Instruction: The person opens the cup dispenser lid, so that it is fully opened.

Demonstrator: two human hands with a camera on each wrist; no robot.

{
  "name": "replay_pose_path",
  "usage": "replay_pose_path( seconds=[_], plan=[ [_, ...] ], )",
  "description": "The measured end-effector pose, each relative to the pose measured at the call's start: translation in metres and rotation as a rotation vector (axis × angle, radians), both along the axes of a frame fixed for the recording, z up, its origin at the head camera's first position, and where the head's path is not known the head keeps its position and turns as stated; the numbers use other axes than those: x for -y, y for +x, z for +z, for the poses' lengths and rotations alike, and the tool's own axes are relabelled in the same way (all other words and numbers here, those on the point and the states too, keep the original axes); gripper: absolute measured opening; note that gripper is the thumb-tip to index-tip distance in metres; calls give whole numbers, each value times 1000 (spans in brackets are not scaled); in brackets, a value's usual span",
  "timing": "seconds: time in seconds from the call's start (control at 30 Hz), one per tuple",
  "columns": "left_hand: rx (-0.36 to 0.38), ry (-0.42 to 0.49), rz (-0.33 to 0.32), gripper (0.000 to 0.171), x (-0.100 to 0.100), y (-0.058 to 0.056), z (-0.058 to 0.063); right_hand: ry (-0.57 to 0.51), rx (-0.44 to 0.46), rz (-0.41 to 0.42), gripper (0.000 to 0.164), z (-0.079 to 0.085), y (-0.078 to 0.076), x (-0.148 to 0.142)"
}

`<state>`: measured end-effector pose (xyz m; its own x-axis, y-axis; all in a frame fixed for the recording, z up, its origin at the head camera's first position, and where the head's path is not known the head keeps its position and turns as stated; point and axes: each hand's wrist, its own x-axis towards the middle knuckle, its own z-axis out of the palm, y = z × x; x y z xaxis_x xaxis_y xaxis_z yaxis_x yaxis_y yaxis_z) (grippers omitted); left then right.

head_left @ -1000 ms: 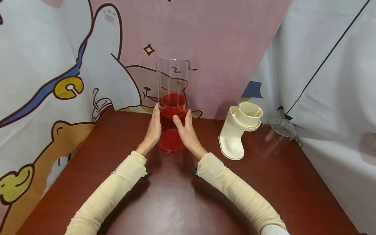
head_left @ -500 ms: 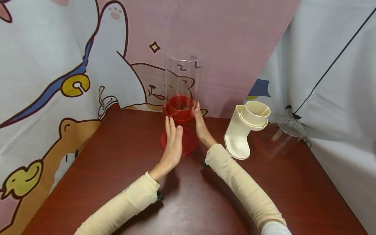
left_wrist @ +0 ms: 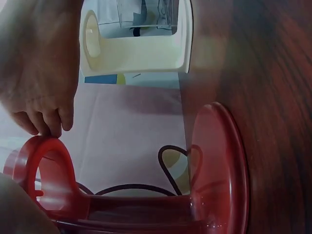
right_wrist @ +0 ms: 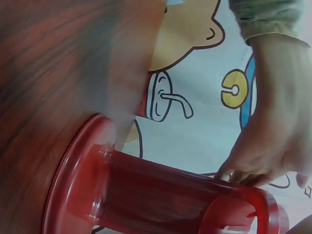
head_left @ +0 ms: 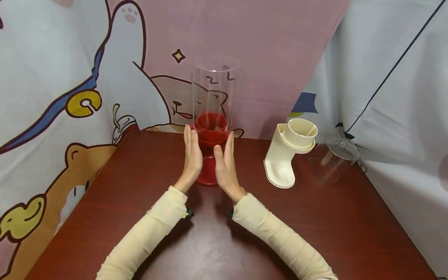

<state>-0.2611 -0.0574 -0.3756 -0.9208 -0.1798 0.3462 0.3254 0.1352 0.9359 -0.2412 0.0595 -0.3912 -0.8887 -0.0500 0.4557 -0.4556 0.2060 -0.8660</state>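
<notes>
A red stand [head_left: 208,177] with a round foot and a ring-shaped top stands at the back of the table. Rising from its top is a tall clear cylinder [head_left: 211,91]. My left hand [head_left: 193,157] touches the left side of the ring with straight fingers. On the opposite side, my right hand [head_left: 225,167] lies against it, thumb raised in front. In the left wrist view, the right hand's fingertips meet the red ring [left_wrist: 34,146]. The right wrist view shows the left hand [right_wrist: 275,141] at the stand's upper end, above its red foot [right_wrist: 80,170].
To the right is a cream stand [head_left: 280,161] of similar shape with a round cup-like top. Beside it, a clear container [head_left: 332,161] sits near the table's right edge. A printed cloth [head_left: 262,58] hangs behind the brown table [head_left: 315,233].
My left hand, half a second ago in front of the stand, is back at its left side. The right hand's thumb has come round to the front. The stand keeps its place.
</notes>
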Motion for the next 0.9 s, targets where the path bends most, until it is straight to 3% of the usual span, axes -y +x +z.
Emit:
replay_pose_path(
  seconds=[0.13,0.4,0.53,0.63,0.73,0.83,0.9],
  plan=[
    [-5,-33,-6,69,0,0,-2,-23,10,4,97,-1,-4,2],
    [-12,-57,-48,78,-10,27,-8,-25,46,55,111,-6,-22,-13],
    [-35,-71,-72,84,-4,29,-4,21,72,68,120,1,-27,-29],
    [-107,-89,-59,88,10,12,5,64,80,72,126,13,-39,-42],
    [-177,-121,-63,81,28,-19,12,110,72,71,131,25,-61,-49],
    [-172,-132,-127,68,36,-49,11,118,69,119,140,29,-82,-49],
    [-139,-119,-134,63,34,-60,5,112,85,169,145,25,-90,-47]
  ],
)
